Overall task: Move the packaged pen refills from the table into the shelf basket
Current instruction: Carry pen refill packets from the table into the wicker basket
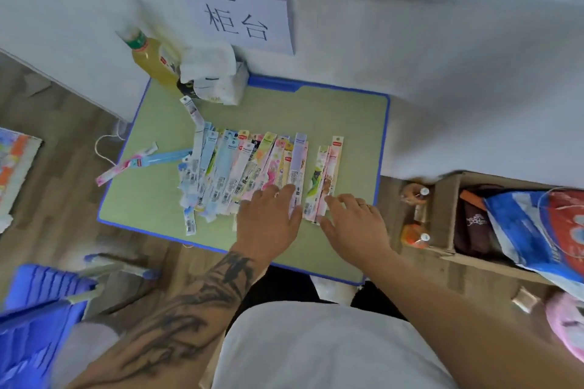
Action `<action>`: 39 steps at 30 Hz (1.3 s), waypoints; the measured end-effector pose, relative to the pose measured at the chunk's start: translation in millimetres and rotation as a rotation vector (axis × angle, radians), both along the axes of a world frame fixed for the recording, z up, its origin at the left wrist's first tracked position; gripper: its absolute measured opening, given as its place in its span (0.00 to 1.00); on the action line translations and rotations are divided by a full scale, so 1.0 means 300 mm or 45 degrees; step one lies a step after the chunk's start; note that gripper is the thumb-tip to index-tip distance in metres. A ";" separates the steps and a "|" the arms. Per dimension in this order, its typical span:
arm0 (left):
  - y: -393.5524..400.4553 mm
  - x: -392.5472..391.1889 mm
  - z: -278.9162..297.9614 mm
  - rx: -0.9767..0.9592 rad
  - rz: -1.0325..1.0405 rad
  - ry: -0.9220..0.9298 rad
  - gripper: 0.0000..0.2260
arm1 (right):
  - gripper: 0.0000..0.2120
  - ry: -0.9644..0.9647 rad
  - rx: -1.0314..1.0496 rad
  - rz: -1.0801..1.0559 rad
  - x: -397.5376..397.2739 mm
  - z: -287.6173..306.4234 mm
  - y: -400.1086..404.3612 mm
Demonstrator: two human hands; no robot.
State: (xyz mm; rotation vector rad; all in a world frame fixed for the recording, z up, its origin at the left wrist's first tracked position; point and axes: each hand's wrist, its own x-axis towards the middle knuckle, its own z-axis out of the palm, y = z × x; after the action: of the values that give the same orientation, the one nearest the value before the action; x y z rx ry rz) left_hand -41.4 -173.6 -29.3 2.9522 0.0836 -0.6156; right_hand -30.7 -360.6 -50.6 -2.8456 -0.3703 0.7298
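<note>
Several long, narrow packaged pen refills (240, 167) lie fanned side by side across the middle of the small green table (350, 117) with a blue rim. Two more packs (148, 161) lie apart at its left edge, partly overhanging. My left hand (268, 218) rests flat, fingers straight, on the near ends of the middle packs. My right hand (354, 221) lies beside it, fingertips touching the near ends of the rightmost packs (328, 174). A blue slatted basket (34, 309) shows at the lower left.
At the table's back left stand a yellow drink bottle (151, 60) and a tissue pack (215, 79). A paper sign (240, 19) hangs on the white wall. A cardboard box (448, 224) with bags and small bottles sits on the floor to the right.
</note>
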 end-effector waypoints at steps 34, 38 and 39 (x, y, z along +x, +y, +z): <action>0.146 0.331 -0.093 -0.286 -0.212 0.235 0.10 | 0.10 0.315 0.586 -1.436 0.077 -0.018 0.275; 0.137 0.283 -0.033 -0.507 -0.191 0.189 0.08 | 0.11 0.266 0.800 -1.526 0.028 0.038 0.259; 0.130 0.270 -0.019 -0.591 -0.149 0.200 0.08 | 0.12 0.259 0.849 -1.555 0.009 0.056 0.251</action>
State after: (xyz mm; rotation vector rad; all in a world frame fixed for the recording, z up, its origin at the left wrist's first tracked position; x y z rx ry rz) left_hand 39.5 -134.5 -35.1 2.4712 -0.1929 -0.7627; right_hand -27.9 -285.4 -33.9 -1.8029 0.9042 0.4519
